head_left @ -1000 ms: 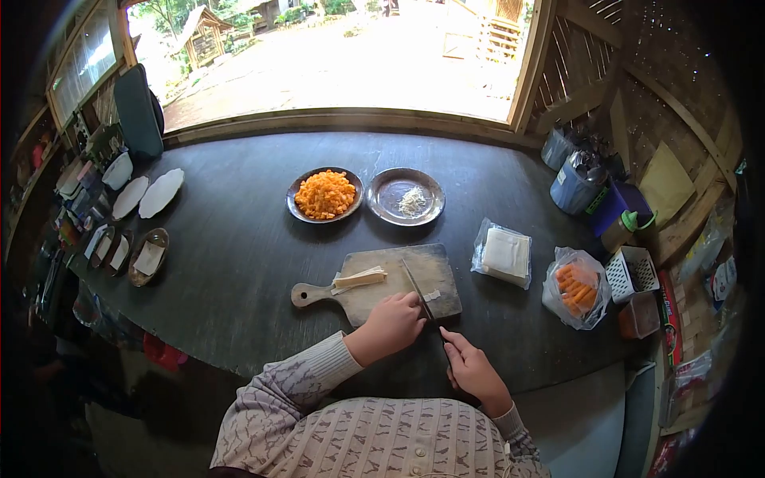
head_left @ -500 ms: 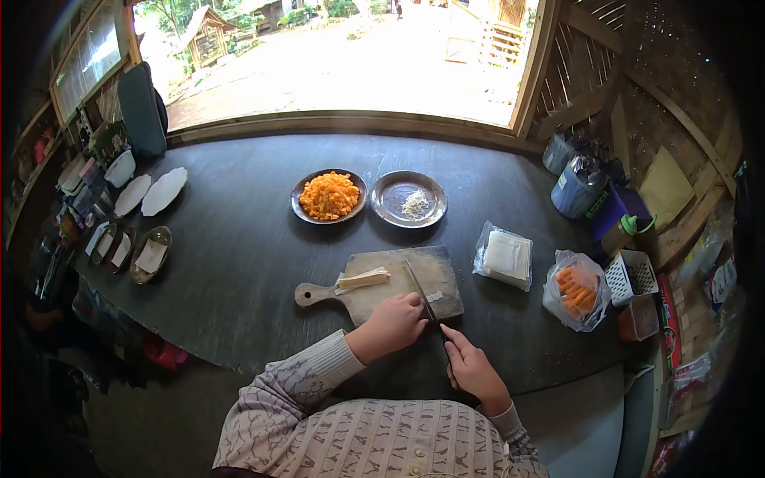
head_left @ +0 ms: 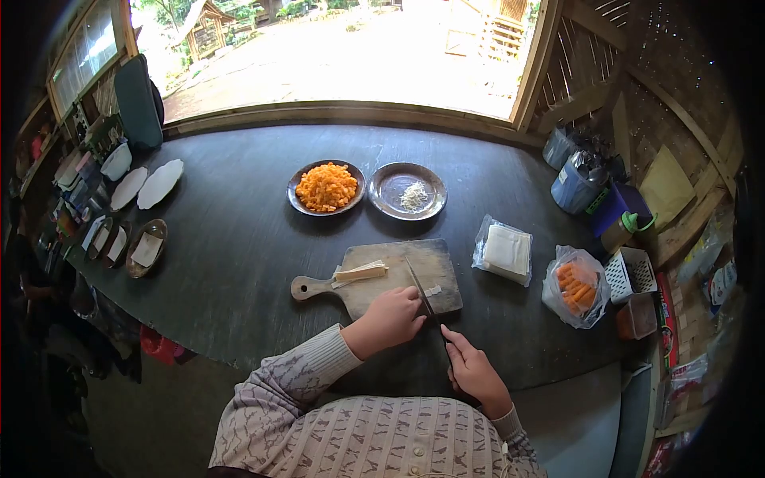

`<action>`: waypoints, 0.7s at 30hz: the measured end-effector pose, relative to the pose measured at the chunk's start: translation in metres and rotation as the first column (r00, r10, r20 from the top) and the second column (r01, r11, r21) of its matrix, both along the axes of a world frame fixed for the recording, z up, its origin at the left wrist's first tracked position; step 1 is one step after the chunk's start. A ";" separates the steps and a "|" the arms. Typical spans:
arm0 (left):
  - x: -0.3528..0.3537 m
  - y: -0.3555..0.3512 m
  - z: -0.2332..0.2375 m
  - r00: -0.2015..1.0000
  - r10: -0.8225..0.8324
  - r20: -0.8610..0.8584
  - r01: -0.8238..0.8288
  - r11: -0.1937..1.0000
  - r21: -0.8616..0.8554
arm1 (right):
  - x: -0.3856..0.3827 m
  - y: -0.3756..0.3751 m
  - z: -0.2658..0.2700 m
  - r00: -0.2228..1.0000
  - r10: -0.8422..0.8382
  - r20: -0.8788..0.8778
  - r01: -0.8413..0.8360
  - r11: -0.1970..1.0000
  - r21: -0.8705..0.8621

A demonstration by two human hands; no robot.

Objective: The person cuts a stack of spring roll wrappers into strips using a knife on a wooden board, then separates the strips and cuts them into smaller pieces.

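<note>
A wooden cutting board [head_left: 382, 299] with a handle lies before me. My right hand [head_left: 478, 373] is closed round the handle of a knife [head_left: 418, 280], whose blade slants up and left over the board. My left hand [head_left: 389, 320] rests on the board just left of the blade, fingers curled and pressed down; what they hold is hidden beneath them. Several thin pale strips, like wrapper sheets, form a small stack [head_left: 361, 272] near the board's handle. Right of the blade lie small white cut pieces [head_left: 433, 291].
Behind the board stand a plate of diced orange pieces [head_left: 327, 188] and a plate with white shreds [head_left: 386, 203]. To the right are packed square white sheets [head_left: 508, 248], a bag of orange sticks [head_left: 575, 291] and a white basket [head_left: 629, 275]. White plates [head_left: 161, 185] sit left.
The whole view has shifted slightly. Both hands and the knife keep nearly the same place on the board; the left hand's fingers look slightly less raised.
</note>
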State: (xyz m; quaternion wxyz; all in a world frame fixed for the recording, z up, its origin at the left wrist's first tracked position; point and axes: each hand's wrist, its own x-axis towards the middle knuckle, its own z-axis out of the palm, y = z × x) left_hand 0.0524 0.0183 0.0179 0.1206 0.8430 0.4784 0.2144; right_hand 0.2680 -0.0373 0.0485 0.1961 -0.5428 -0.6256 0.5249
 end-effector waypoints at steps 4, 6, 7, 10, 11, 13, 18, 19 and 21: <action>0.003 -0.003 0.003 0.999 0.013 -0.033 -0.014 1.000 -0.015 | -0.010 0.014 0.000 0.999 0.032 0.018 -0.033 0.997 0.076; 0.004 -0.004 0.002 0.999 0.028 -0.034 -0.028 1.000 0.006 | -0.012 0.015 0.002 0.999 0.039 0.027 -0.041 0.995 0.087; 0.004 -0.005 0.002 0.999 0.029 -0.038 -0.028 0.999 0.015 | -0.012 0.015 0.003 1.000 0.031 -0.002 -0.031 0.998 0.060; 0.006 -0.005 0.003 0.998 0.061 -0.019 -0.061 0.998 0.003 | -0.010 0.012 0.004 0.999 0.017 -0.040 -0.016 1.000 0.027; 0.005 -0.004 0.001 0.998 0.062 -0.008 -0.062 0.998 0.000 | -0.009 0.010 0.003 0.999 0.003 -0.048 -0.003 1.000 0.006; 0.005 -0.005 0.001 0.998 0.060 0.003 -0.060 0.998 -0.010 | -0.006 0.008 0.002 0.999 0.003 -0.048 -0.003 1.000 -0.003; 0.004 -0.003 -0.002 0.999 0.046 0.018 -0.046 0.999 0.003 | 0.001 0.004 -0.004 0.997 0.006 -0.072 -0.006 1.000 -0.002; 0.004 -0.003 -0.002 0.999 0.048 0.018 -0.048 0.999 0.002 | 0.001 0.003 -0.004 0.998 0.007 -0.061 -0.007 1.000 0.007; 0.004 -0.003 0.000 0.998 0.056 -0.007 -0.056 0.998 -0.011 | 0.000 0.003 -0.004 0.999 0.011 -0.050 -0.010 1.000 0.015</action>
